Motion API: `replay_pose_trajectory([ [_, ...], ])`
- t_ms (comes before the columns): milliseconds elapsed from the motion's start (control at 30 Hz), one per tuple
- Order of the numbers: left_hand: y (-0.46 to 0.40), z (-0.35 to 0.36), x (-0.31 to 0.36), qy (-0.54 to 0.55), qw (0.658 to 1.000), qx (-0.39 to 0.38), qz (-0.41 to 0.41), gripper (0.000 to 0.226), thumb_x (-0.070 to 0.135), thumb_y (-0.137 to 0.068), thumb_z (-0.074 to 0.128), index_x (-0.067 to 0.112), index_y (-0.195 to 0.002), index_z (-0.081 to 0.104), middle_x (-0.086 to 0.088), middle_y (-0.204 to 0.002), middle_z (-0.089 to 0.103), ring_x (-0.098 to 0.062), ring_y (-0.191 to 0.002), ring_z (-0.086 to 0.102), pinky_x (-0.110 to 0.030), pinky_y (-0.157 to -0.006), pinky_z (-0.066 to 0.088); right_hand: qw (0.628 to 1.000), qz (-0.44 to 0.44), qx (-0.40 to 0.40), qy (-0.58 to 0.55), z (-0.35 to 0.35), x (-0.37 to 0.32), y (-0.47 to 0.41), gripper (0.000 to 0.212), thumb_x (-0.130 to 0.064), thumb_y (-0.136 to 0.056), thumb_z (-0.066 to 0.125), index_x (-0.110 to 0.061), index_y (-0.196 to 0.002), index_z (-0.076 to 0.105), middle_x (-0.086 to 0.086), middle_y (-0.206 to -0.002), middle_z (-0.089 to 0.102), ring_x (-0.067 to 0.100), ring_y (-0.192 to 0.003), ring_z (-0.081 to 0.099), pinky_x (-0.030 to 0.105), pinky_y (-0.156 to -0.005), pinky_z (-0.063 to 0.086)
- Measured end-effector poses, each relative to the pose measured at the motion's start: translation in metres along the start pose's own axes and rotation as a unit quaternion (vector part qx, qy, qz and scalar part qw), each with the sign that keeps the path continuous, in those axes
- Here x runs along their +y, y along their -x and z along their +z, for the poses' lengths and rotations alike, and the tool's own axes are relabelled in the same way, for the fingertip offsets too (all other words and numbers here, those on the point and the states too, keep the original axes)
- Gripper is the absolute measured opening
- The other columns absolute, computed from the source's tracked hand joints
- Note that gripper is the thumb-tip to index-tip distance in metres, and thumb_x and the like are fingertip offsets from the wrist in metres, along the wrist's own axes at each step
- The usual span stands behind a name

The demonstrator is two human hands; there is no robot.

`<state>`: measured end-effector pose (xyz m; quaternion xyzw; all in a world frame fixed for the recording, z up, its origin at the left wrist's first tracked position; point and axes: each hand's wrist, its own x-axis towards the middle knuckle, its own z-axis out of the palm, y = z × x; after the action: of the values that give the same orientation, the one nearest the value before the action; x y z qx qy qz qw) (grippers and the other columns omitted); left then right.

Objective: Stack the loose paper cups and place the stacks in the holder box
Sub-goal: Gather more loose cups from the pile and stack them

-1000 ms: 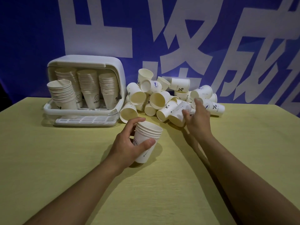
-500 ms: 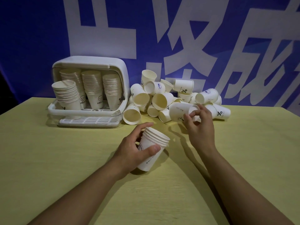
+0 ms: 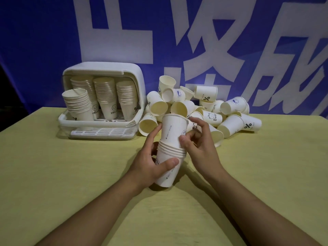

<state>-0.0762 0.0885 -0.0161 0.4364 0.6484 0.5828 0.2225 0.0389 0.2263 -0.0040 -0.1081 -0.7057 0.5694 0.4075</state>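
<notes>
Head view. Left hand (image 3: 150,162) grips a short stack of nested paper cups (image 3: 168,167) at table centre, thumb curled across the lower wall, fingers wrapped behind. The stack's base rests on or just above the table (image 3: 53,183); contact cannot be confirmed.

Right hand (image 3: 198,144) pinches a single paper cup (image 3: 173,131) by its side wall, thumb on the near side, fingers curled at the far side. This cup sits mouth-up, partly seated in the top of the stack, most of its wall still showing above the stacked rims.

Loose cups (image 3: 204,110) lie in a heap at 12 to 1 o'clock from the hands, most on their sides; some printed with "Bear", "%" or small figures.

Holder box (image 3: 106,68), white, open-fronted, stands at 10 to 11 o'clock, just beside the heap. It holds four stacks (image 3: 104,96); the leftmost leans outward over the front tray.

Blue banner (image 3: 35,41) with large white characters behind the table.
</notes>
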Motion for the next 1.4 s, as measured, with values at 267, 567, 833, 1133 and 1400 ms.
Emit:
replay_pose_trajectory([
  [267, -0.002, -0.006, -0.001, -0.017, 0.998, 0.058, 0.019, 0.092, 0.059, -0.061, 0.078, 0.074, -0.136, 0.027, 0.008, -0.124, 0.068, -0.010, -0.110, 0.067, -0.042, -0.091, 0.058, 0.990, -0.036, -0.020, 0.133, -0.009, 0.004, -0.001, 0.021, -0.034, -0.093, 0.059, -0.038, -0.107, 0.073, -0.010, -0.099, 0.063, 0.010, -0.096, 0.060, 0.022, -0.081, 0.048],
  [567, -0.003, -0.008, -0.006, -0.011, 0.998, 0.059, 0.012, 0.064, 0.058, -0.060, 0.078, 0.068, -0.116, 0.050, 0.019, -0.108, 0.071, -0.009, -0.097, 0.069, -0.037, -0.085, 0.059, 0.855, 0.036, 0.152, 0.495, -0.049, 0.025, -0.024, 0.038, -0.043, -0.093, 0.065, -0.029, -0.129, 0.061, 0.003, -0.141, 0.044, 0.026, -0.133, 0.032, 0.045, -0.109, 0.030],
  [833, -0.002, -0.007, -0.006, -0.021, 0.998, 0.050, 0.011, 0.070, 0.057, -0.060, 0.079, 0.063, -0.124, 0.050, 0.017, -0.108, 0.070, -0.013, -0.097, 0.068, -0.044, -0.087, 0.060, 0.845, 0.135, 0.120, 0.503, -0.061, 0.030, -0.035, 0.030, -0.053, -0.089, 0.064, -0.026, -0.096, 0.054, -0.002, -0.109, 0.053, 0.022, -0.101, 0.052, 0.046, -0.092, 0.035],
  [1133, -0.001, -0.008, -0.003, -0.009, 0.999, 0.025, 0.023, 0.071, 0.058, -0.061, 0.077, 0.066, -0.125, 0.050, 0.019, -0.110, 0.071, -0.008, -0.100, 0.068, -0.031, -0.083, 0.059, 0.804, 0.132, 0.051, 0.578, -0.066, 0.001, -0.025, 0.063, -0.052, -0.089, 0.063, -0.028, -0.143, 0.040, 0.002, -0.127, 0.062, 0.028, -0.117, 0.052, 0.048, -0.100, 0.032],
  [1400, 0.003, -0.008, -0.003, -0.021, 0.998, -0.058, 0.033, 0.082, 0.058, -0.064, 0.074, 0.057, -0.141, 0.046, 0.014, -0.120, 0.069, -0.011, -0.109, 0.067, -0.027, -0.088, 0.056, 0.980, -0.020, 0.088, 0.175, -0.043, -0.006, -0.017, 0.089, -0.008, -0.084, 0.075, -0.042, -0.150, 0.026, -0.041, -0.122, 0.039, -0.012, -0.109, 0.054, 0.011, -0.080, 0.052],
])
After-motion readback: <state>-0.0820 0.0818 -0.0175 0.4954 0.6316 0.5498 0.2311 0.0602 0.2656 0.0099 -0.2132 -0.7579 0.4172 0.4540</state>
